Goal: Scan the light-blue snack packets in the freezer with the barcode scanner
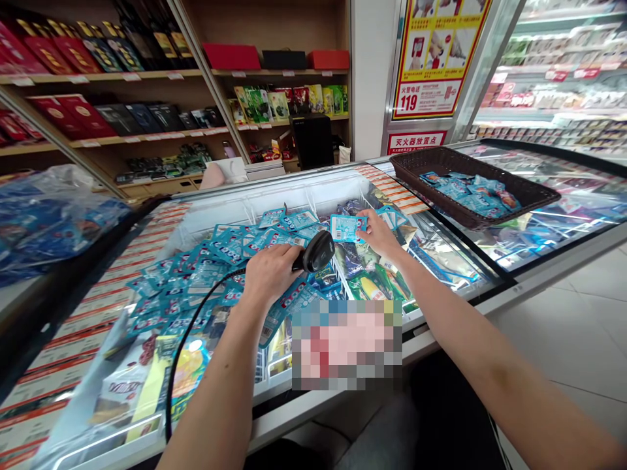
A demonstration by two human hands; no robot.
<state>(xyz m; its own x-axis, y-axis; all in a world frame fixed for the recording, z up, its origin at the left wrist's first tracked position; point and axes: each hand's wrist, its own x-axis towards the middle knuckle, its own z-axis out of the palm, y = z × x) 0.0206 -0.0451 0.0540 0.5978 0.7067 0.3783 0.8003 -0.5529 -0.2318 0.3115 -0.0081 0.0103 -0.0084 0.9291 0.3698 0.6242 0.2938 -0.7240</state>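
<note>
Blue packet [345, 228] is pinched in right hand [381, 236]; left hand [270, 273] grips 1 black scanner [319, 252].

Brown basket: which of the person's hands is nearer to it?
Right. The right hand, holding a blue packet, is left of the brown basket in the picture, apart from it; the left hand, gripping a black scanner, is farther left.

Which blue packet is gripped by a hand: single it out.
The packet pinched in the right hand, barcode showing at its left end; those in the pile and brown basket lie unheld.
</note>
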